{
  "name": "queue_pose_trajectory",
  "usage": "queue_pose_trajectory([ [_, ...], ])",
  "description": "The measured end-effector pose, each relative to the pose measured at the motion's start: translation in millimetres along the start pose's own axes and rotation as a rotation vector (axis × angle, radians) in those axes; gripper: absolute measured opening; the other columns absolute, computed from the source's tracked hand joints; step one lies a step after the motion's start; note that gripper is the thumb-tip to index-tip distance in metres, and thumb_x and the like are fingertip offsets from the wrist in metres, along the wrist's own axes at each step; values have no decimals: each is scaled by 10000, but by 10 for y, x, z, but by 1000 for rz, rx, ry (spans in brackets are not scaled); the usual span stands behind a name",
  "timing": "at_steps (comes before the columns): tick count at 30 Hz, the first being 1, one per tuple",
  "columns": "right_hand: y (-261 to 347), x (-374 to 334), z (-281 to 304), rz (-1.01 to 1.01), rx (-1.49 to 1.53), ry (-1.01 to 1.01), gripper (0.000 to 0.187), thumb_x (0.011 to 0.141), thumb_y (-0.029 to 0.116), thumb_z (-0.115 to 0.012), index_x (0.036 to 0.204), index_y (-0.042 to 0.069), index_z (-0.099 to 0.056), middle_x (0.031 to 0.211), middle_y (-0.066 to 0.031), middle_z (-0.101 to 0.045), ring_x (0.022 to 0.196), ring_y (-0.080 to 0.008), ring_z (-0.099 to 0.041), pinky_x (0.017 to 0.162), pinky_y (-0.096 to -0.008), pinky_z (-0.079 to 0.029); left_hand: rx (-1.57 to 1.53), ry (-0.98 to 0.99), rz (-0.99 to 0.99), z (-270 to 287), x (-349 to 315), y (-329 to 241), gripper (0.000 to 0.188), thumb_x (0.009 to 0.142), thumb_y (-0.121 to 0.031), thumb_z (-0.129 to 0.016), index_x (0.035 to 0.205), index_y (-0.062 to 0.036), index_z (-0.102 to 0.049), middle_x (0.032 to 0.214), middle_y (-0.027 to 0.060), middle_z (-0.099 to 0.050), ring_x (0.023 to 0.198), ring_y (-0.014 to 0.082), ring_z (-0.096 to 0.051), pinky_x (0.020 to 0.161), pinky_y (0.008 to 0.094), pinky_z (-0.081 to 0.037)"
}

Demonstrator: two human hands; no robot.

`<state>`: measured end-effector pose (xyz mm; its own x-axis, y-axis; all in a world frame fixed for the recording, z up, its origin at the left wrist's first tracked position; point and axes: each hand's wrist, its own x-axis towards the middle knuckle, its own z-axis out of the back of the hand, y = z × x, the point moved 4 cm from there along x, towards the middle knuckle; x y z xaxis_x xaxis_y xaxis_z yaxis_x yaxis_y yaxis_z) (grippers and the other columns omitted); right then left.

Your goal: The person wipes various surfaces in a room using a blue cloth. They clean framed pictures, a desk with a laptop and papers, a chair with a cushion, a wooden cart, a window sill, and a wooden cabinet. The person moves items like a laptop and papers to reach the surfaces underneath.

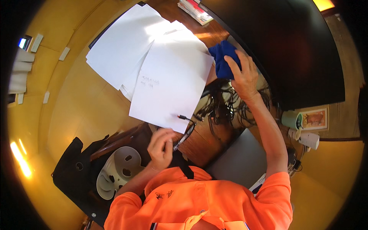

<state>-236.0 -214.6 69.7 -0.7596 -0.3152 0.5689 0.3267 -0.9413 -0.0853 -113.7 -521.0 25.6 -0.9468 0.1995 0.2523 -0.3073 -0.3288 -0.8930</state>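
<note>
My right hand (244,76) reaches to the far side of the table and grips a bunched blue cloth (225,57), its fingers bent over the cloth's right side. Just below the near edge of a white sheet of paper (172,82), my left hand (160,147) hovers with fingers loosely curled and the thumb apart; nothing shows in it. Close to its thumb runs a coiled black cable (188,133), whose plug lies over the sheet. A little handwriting marks that sheet. More white papers (119,46) spread out beneath and left of it.
Tangled black cables (222,105) lie right of the papers. A large black screen (306,53) stands at the right, with a grey laptop (241,153) nearer me. A green cup (292,119) is beyond. At lower left, a pale mask-like piece (122,168) rests by a black bag (73,172).
</note>
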Motion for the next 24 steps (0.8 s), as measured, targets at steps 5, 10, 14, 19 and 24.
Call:
queue_pose_trajectory([
  [5, 123, -18, 874, -352, 123, -166, 579, 592, -139, -633, 1117, 102, -682, 1204, -165, -581, 1060, -360, -587, 883, -410, -509, 429, 62, -223, 245, 216, 298, 325, 796, -52, -679, 1118, -22, -643, 1308, 172, -545, 1237, 363, -491, 1031, 473, -378],
  [10, 141, -695, 1737, -892, 932, -485, 485, 748, -114, -662, 1224, -41, -603, 1246, -137, -598, 1104, -222, -593, 1008, -355, -444, 631, 350, -352, 265, 405, 372, 649, 738, -239, -791, 1327, -95, -561, 1514, 180, -361, 1411, 384, -306, 1124, 570, -228],
  [14, 424, -1428, 2054, -1142, 1047, -550, 440, 762, -74, -693, 1192, -59, -605, 1138, -112, -636, 955, -174, -629, 853, -289, -509, 688, 453, -360, 181, 489, 474, 709, 737, -280, -784, 1382, -153, -519, 1557, 163, -291, 1442, 361, -256, 1131, 589, -186],
  [19, 1082, -2060, 1951, -1557, 1298, -353, 476, 692, -80, -673, 1162, -26, -624, 947, -58, -674, 756, -107, -624, 682, -221, -497, 735, 414, -407, 90, 590, 443, 655, 775, -257, -754, 1376, -150, -519, 1562, 158, -281, 1450, 344, -247, 1135, 592, -164],
  [24, 1592, -2576, 1954, -1670, 1474, -224, 484, 684, -96, -627, 1165, -43, -626, 987, -75, -679, 828, -119, -629, 760, -254, -505, 636, 1, -198, 321, 577, 514, 491, 874, -183, -668, 1314, -27, -516, 1375, 236, -440, 1271, 362, -431, 1050, 462, -357],
])
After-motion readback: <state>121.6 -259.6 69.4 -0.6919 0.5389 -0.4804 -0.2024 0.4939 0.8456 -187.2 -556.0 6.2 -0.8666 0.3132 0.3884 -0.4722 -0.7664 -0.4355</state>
